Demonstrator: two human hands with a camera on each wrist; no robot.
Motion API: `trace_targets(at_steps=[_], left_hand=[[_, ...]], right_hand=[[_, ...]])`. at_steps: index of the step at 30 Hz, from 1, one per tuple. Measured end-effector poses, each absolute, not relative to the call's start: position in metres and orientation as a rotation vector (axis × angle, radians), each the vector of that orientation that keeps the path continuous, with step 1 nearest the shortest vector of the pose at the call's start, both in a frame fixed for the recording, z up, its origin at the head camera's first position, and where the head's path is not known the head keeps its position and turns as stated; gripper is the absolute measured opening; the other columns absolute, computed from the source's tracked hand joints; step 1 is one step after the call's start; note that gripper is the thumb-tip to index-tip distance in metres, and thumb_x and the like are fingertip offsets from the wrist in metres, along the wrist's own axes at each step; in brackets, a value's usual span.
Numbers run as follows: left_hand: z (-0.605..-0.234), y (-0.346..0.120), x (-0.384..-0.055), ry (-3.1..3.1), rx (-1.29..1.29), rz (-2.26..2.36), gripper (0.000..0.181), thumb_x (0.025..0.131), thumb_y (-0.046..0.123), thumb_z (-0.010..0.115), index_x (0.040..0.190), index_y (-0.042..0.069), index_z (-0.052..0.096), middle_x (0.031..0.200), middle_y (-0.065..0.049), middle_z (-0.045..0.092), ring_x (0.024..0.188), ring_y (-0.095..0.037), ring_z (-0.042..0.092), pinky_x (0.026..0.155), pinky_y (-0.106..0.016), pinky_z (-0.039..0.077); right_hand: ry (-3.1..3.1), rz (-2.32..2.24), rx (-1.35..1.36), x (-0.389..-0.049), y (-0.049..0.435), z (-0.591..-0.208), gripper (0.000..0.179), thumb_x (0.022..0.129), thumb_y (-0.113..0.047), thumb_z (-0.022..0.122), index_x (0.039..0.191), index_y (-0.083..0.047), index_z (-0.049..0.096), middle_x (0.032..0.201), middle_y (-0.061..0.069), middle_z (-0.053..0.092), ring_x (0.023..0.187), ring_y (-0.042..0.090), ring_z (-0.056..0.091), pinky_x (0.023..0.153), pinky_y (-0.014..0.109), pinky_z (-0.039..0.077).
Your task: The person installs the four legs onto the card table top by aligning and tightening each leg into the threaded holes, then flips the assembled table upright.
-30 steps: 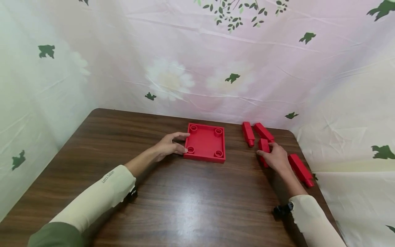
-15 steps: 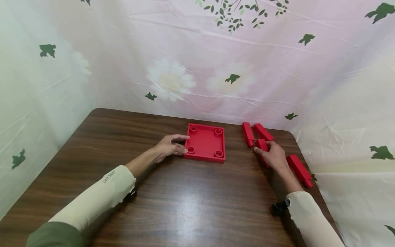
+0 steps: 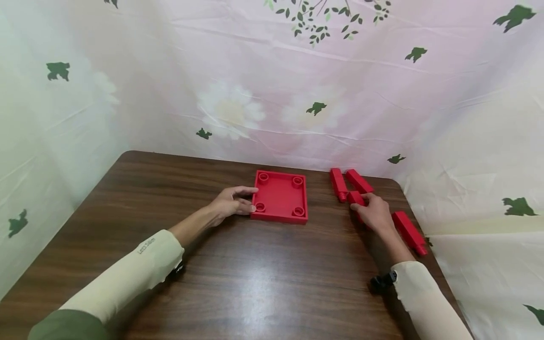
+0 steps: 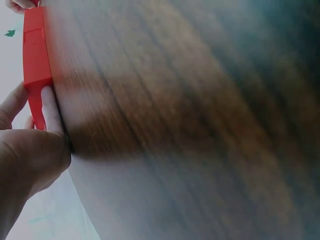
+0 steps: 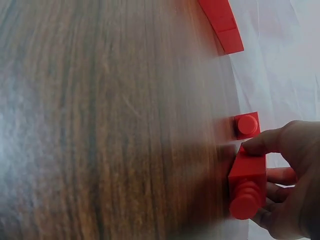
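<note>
A red square toy tabletop (image 3: pixel 280 196) lies underside up near the table's back edge, with a raised rim and a round socket at each corner. My left hand (image 3: pixel 227 203) pinches its left edge; in the left wrist view the thumb (image 4: pixel 51 110) lies along its near side. To the right, my right hand (image 3: pixel 377 212) grips a red square-sided table leg (image 3: pixel 356 198) between thumb and fingers. The right wrist view shows that leg's stepped round peg (image 5: pixel 245 202) pointing toward the camera. In the head view the hand hides its near part.
Two more red legs (image 3: pixel 338 184) (image 3: pixel 359 181) lie behind the right hand by the back edge. Another leg (image 3: pixel 409 233) lies right of that hand, near the right edge. A printed cloth backdrop (image 3: pixel 272 94) rises behind the brown wooden table (image 3: pixel 255 269).
My right hand has shifted its leg slightly left, so its far end now sits closer to the peg of the leg behind. The left hand and tabletop stay put; the head view has turned slightly.
</note>
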State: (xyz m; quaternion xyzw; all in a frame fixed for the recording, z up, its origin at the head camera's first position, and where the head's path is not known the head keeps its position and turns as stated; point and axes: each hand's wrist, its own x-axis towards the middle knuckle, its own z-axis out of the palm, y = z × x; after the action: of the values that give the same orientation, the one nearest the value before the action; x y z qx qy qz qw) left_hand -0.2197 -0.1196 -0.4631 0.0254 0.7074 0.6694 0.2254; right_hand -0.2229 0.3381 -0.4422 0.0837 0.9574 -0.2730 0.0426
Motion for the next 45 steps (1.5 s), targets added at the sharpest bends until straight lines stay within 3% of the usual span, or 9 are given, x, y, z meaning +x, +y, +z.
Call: trace_targets(at_steps=[8, 15, 30, 38, 45], left_hand=[[-0.465, -0.122, -0.22, 1.948, 0.07, 1.855, 0.07, 0.097, -0.006, 0.083, 0.162, 0.009, 0.061, 0.165, -0.021, 0.058, 0.11, -0.015, 0.073, 0.095, -0.029, 0.07], [-0.466, -0.12, -0.22, 1.949, 0.072, 1.854, 0.069, 0.097, -0.005, 0.083, 0.161, 0.009, 0.062, 0.165, -0.019, 0.057, 0.114, -0.018, 0.071, 0.095, -0.029, 0.069], [-0.465, -0.121, -0.218, 1.952, 0.046, 1.871, 0.069, 0.097, -0.004, 0.083, 0.161, 0.01, 0.062, 0.165, -0.018, 0.058, 0.118, -0.019, 0.071, 0.096, -0.029, 0.069], [-0.465, -0.122, -0.218, 1.948, 0.01, 1.885, 0.07, 0.097, -0.006, 0.083, 0.161, 0.01, 0.062, 0.163, -0.02, 0.059, 0.112, -0.015, 0.073, 0.094, -0.028, 0.069], [-0.466, -0.119, -0.218, 1.932, 0.02, 1.896, 0.071, 0.097, -0.008, 0.082, 0.163, 0.008, 0.06, 0.163, -0.023, 0.059, 0.109, -0.013, 0.074, 0.093, -0.027, 0.069]], right_hand=[[2.935, -0.915, 0.267, -0.22, 0.335, -0.434, 0.065, 0.106, -0.035, 0.074, 0.156, 0.006, 0.059, 0.146, 0.033, 0.067, 0.117, 0.041, 0.065, 0.09, 0.042, 0.063], [2.94, -1.02, 0.27, -0.215, 0.332, -0.427, 0.061, 0.106, -0.04, 0.074, 0.15, 0.003, 0.066, 0.14, 0.029, 0.073, 0.113, 0.037, 0.071, 0.075, 0.022, 0.058], [2.916, -1.092, 0.243, -0.224, 0.305, -0.406, 0.064, 0.105, -0.047, 0.075, 0.15, -0.001, 0.068, 0.146, 0.026, 0.072, 0.119, 0.036, 0.069, 0.079, 0.022, 0.058], [2.877, -1.185, 0.2, -0.232, 0.296, -0.399, 0.064, 0.105, -0.046, 0.077, 0.15, -0.001, 0.067, 0.15, 0.027, 0.068, 0.125, 0.037, 0.061, 0.081, 0.021, 0.057], [2.804, -1.274, 0.249, -0.238, 0.29, -0.404, 0.064, 0.104, -0.043, 0.079, 0.151, -0.001, 0.067, 0.144, 0.024, 0.069, 0.107, 0.029, 0.069, 0.075, 0.017, 0.057]])
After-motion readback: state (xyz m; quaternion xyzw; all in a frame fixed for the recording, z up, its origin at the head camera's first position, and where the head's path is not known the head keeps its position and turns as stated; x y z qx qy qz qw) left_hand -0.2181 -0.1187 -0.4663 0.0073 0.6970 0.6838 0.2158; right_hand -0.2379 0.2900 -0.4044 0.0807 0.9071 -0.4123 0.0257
